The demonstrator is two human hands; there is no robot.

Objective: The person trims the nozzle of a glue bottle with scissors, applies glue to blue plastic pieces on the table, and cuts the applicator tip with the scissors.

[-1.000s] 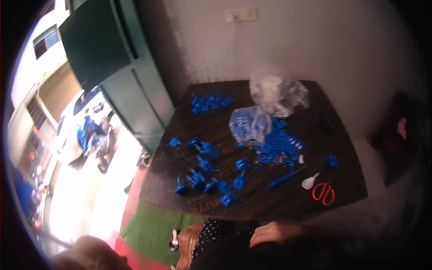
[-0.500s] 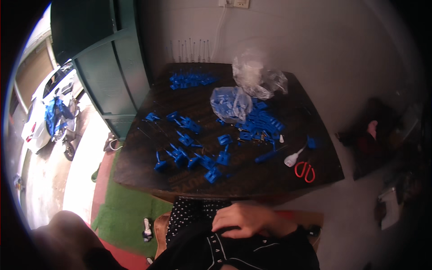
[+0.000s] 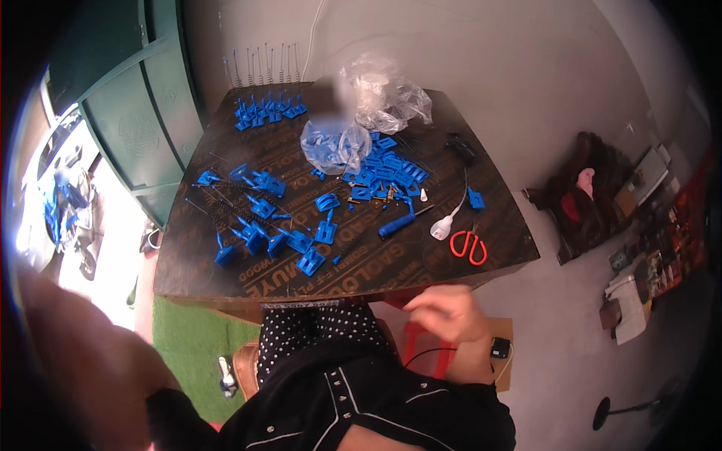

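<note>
Right hand half-open, empty, nearest one red-handled scissors; one blue-handled screwdriver beyond. Left hand outside view; cannot tell its grip.

1. Furniture: dark-brown, four-sided wooden table with a printed top; dark-brown carved wooden chair at right.
2. Wall: plain grey wall beyond the table, white cable running up it.
3. Door: green panelled door at left.
4. Floor: smooth grey floor at right; green grass-like mat at lower left.
5. Light: strong white daylight past the door; right side dimmer.
</note>
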